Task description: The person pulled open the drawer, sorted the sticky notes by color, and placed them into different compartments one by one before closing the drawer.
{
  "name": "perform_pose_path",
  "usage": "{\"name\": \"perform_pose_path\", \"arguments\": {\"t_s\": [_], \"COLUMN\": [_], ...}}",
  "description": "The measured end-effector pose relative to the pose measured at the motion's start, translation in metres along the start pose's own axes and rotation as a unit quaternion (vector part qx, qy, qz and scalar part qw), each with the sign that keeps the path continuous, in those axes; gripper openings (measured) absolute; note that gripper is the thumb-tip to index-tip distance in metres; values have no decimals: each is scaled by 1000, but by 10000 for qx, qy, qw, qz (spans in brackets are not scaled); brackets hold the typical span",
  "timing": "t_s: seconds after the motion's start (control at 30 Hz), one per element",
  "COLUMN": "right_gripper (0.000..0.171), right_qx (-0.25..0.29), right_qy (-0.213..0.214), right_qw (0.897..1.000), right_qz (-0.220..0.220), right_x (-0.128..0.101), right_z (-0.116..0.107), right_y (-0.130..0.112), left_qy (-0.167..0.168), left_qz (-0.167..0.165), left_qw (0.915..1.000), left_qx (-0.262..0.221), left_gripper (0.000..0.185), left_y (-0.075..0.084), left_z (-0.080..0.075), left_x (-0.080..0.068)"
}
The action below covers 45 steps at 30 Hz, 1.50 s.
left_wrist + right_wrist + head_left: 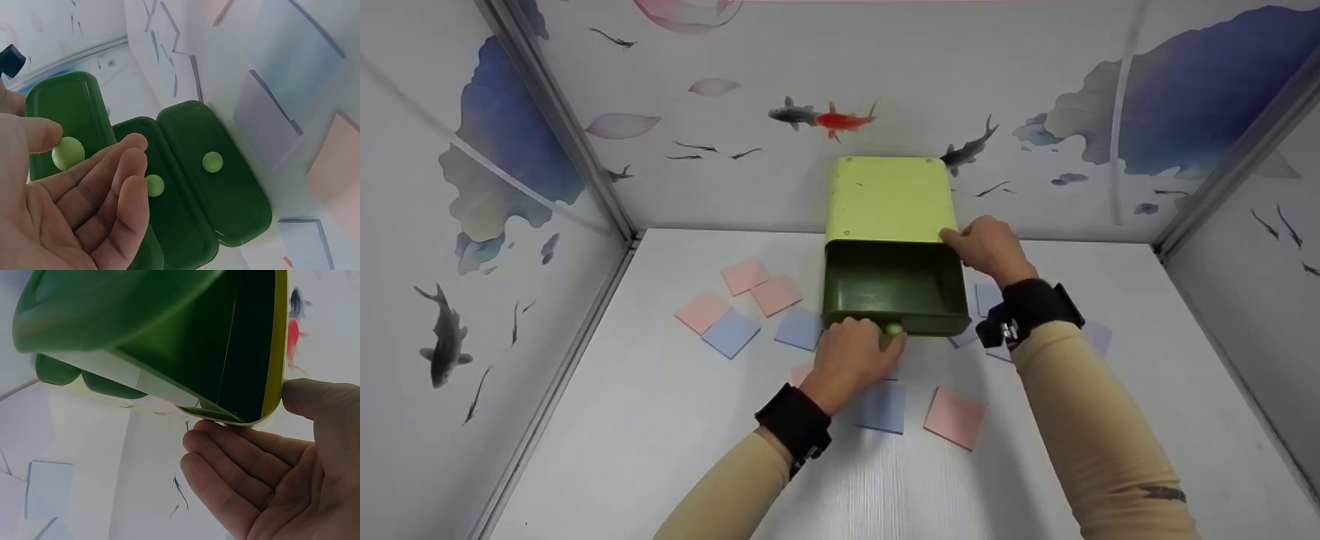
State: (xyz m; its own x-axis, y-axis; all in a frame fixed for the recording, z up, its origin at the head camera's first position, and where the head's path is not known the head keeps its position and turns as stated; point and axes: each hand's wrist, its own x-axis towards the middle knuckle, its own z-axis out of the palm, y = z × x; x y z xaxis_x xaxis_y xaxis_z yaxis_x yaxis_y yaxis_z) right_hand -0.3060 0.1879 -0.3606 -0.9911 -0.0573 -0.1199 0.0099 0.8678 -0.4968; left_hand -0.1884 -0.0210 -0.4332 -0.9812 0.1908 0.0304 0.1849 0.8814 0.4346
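A yellow-green drawer cabinet (891, 199) stands against the back wall, its top dark green drawer (937, 324) pulled far out and showing a bare interior. My left hand (851, 356) is at the drawer's front, pinching the round light-green knob (68, 153) between thumb and index finger. The other fingers lie loosely curled in front of the drawer face. My right hand (991, 246) holds the cabinet's front right corner, thumb on the top edge and fingers along the side. Below the open drawer, two closed drawers (233, 197) with similar knobs show in the left wrist view.
Square tiles lie flat on the white table (607, 420): pink ones (956, 418), blue ones (731, 334) and purple ones (1099, 339). Several lie left of the cabinet, some under my arms. Patterned walls (720, 180) enclose the back and both sides.
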Motion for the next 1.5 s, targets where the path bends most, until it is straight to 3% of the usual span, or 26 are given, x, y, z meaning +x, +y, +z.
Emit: {"name": "perform_pose_path", "arguments": {"t_s": [0.47, 0.83, 1.13, 1.33, 1.5], "right_gripper": [56, 58, 57, 58, 59], "right_qx": [-29, 182, 300, 280, 306], "right_qy": [-307, -392, -436, -456, -495], "right_qw": [9995, 9988, 9983, 9985, 9982], "right_qz": [74, 219, 233, 142, 158], "right_x": [3, 5, 3, 2, 1], "right_z": [-4, -5, -1, 1, 0], "right_y": [2, 9, 9, 9, 6], "left_qy": [-469, -905, -1139, -941, -805], "left_qz": [155, -101, -485, -975, -1159], "left_qw": [9985, 9956, 9923, 9908, 9900], "left_qx": [-240, -236, -60, -32, 59], "left_gripper": [54, 50, 47, 36, 26], "left_y": [-10, -28, -71, -109, -132], "left_z": [0, 3, 3, 0, 0], "left_x": [0, 4, 4, 5, 5]}}
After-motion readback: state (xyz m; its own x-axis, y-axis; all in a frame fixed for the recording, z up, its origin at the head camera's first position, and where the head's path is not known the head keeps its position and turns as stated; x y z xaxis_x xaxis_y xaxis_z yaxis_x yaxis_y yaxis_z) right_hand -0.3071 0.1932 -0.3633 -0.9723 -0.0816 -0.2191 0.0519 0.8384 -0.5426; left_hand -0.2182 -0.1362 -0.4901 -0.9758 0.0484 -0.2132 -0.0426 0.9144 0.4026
